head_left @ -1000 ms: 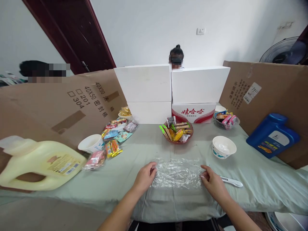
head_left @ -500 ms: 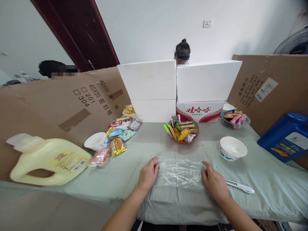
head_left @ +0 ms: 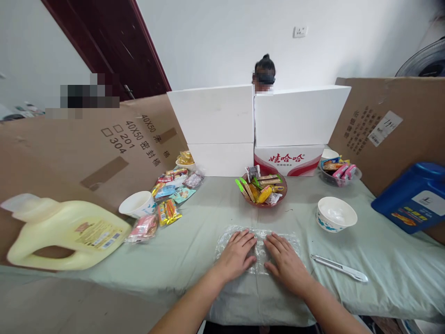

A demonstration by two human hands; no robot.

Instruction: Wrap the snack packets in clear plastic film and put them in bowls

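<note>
A crinkled sheet of clear plastic wrap (head_left: 291, 238) lies flat on the pale green cloth near the table's front edge. My left hand (head_left: 236, 254) and my right hand (head_left: 285, 260) rest side by side on top of it, palms down and fingers stretched out flat. Neither hand holds anything. A white utility knife (head_left: 339, 268) lies on the cloth just right of my right hand. Beyond the wrap stands a red bowl (head_left: 264, 190) filled with wrapped snacks.
A white bowl (head_left: 335, 214) sits right of centre, a white cup (head_left: 137, 204) and loose snack packets (head_left: 166, 198) at left. A yellow jug (head_left: 64, 233) lies far left, a blue jug (head_left: 413, 197) far right. White boxes (head_left: 253, 130) and cardboard walls enclose the table; another person's head shows behind.
Both hands have moved inward from the two ends of the plastic wrap to its middle and now lie flat on it. The view has shifted slightly.
</note>
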